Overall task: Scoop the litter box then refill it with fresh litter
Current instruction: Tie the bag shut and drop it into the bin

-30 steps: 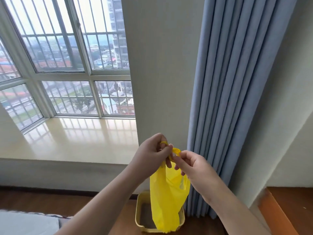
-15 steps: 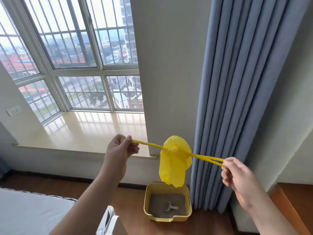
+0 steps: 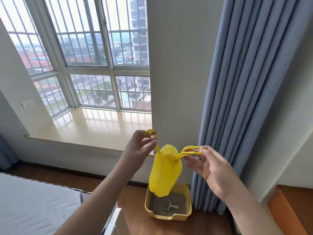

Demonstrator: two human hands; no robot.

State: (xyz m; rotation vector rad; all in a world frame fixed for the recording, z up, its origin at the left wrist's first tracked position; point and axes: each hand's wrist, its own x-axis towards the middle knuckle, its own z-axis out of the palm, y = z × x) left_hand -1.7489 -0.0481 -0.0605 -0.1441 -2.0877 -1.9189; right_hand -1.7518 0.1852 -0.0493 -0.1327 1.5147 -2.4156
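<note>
- We stand in a room with a barred window point(image 3: 94, 53), a pale window sill point(image 3: 94, 128) and a wooden floor point(image 3: 135, 217).
- One yellow litter box point(image 3: 169, 216) sits on the floor below the sill, touching the foot of one blue curtain point(image 3: 250, 92).
- One grey scoop point(image 3: 170, 207) lies on the grey litter point(image 3: 157, 204) inside the litter box.
- One yellow bag point(image 3: 166, 173) hangs above the litter box, its top knotted, hiding the box's back-left corner.
- Our left hand point(image 3: 138, 148) pinches one bag handle point(image 3: 151, 134) with curled fingers.
- Our right hand point(image 3: 213, 168) has the other handle point(image 3: 191, 150) looped over a fingertip; the other fingers are spread.
- A white mattress point(image 3: 33, 206) left of the litter box is cut off by the frame edge.
</note>
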